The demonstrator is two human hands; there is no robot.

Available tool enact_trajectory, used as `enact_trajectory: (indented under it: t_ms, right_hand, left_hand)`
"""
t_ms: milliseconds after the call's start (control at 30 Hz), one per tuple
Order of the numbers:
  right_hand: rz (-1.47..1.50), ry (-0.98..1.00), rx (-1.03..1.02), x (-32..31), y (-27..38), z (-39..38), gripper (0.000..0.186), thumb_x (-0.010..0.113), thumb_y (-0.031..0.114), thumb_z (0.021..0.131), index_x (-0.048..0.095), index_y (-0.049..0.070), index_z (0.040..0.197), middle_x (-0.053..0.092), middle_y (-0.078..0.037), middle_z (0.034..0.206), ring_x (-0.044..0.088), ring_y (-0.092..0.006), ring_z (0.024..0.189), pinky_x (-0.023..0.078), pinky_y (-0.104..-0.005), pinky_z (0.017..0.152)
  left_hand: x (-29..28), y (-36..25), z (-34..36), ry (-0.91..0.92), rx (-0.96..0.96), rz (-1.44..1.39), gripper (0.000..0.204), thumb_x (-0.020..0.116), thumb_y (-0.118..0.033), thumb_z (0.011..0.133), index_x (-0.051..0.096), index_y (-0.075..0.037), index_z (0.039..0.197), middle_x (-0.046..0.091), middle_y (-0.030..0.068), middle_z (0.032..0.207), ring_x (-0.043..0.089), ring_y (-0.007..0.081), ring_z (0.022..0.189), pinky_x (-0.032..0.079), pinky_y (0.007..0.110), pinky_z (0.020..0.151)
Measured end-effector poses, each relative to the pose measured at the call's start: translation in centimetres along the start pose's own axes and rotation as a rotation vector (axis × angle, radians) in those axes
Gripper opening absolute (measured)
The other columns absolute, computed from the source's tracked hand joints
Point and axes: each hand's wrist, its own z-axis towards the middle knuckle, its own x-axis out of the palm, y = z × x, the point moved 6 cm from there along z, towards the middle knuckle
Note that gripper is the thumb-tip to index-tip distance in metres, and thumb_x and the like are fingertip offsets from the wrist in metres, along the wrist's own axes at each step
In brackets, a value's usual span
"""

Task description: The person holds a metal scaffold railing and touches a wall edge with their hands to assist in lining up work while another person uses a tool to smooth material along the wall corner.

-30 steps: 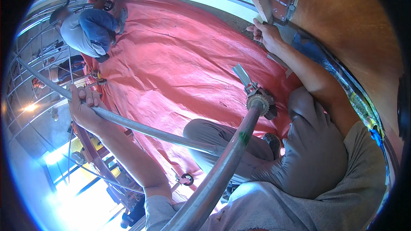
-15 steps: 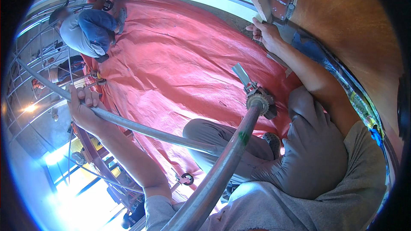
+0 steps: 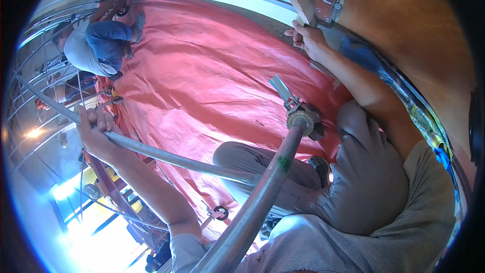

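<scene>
My left hand [image 3: 97, 130] is wrapped round a bare grey metal tube [image 3: 166, 154] that slants across from the far left. This tube meets a thicker upright pipe [image 3: 252, 210] that bears a green mark. At the pipe's foot is a caster [image 3: 302, 119] with a ribbed collar and a flat metal lever, standing on the red sheet [image 3: 202, 71]. My right hand [image 3: 312, 41] reaches out to the lower corner of the door frame [image 3: 298, 0]. Its fingers are curled together at the edge of the sheet; whatever they pinch is hidden.
A co-worker [image 3: 98, 45] crouches at the far left edge of the sheet, beside metal lattice bars [image 3: 38, 86]. A brown door panel [image 3: 404, 35] stands at right, with crumpled blue and green plastic [image 3: 422, 121] along its base. Another caster [image 3: 220, 213] is behind the slanting tube.
The view shifts slightly. My left hand keeps its grip on the tube, and my right hand stays at the frame corner. The co-worker's arms and head have moved.
</scene>
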Motion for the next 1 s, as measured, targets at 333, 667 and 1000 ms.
enact_trajectory:
  t_ms: [333, 667, 1000]
  right_hand:
    - [-0.006, 0.017, 0.007, 0.22, 0.15, -0.42, 0.039, 0.068, 0.041, 0.096, 0.058, 0.014, 0.071, 0.074, -0.011, 0.099, 0.054, -0.0081, 0.069, 0.049, -0.0275, 0.070]
    - [-0.015, 0.006, 0.013, 0.04, 0.09, -0.33, 0.040, 0.068, 0.042, 0.096, 0.058, 0.014, 0.070, 0.074, -0.012, 0.101, 0.054, -0.0080, 0.070, 0.048, -0.0272, 0.070]
    - [-0.009, 0.038, 0.012, 0.05, 0.26, -0.35, 0.039, 0.067, 0.040, 0.097, 0.058, 0.013, 0.072, 0.073, -0.011, 0.099, 0.056, -0.0093, 0.074, 0.048, -0.0283, 0.071]
  left_hand:
    - [0.13, 0.01, -0.11, 0.005, 0.003, 0.004, 0.023, 0.056, -0.014, 0.105, 0.045, -0.006, 0.086, 0.042, -0.0002, 0.073, 0.038, 0.0049, 0.052, 0.035, 0.021, 0.043]
    - [0.11, 0.11, -0.11, 0.018, 0.015, -0.009, 0.022, 0.056, -0.014, 0.105, 0.046, -0.006, 0.086, 0.043, -0.0004, 0.073, 0.039, 0.0048, 0.053, 0.035, 0.021, 0.043]
    - [-0.04, 0.14, 0.23, 0.045, 0.006, -0.014, 0.019, 0.056, -0.012, 0.105, 0.047, -0.005, 0.089, 0.043, -0.0003, 0.074, 0.039, 0.0043, 0.054, 0.035, 0.020, 0.044]
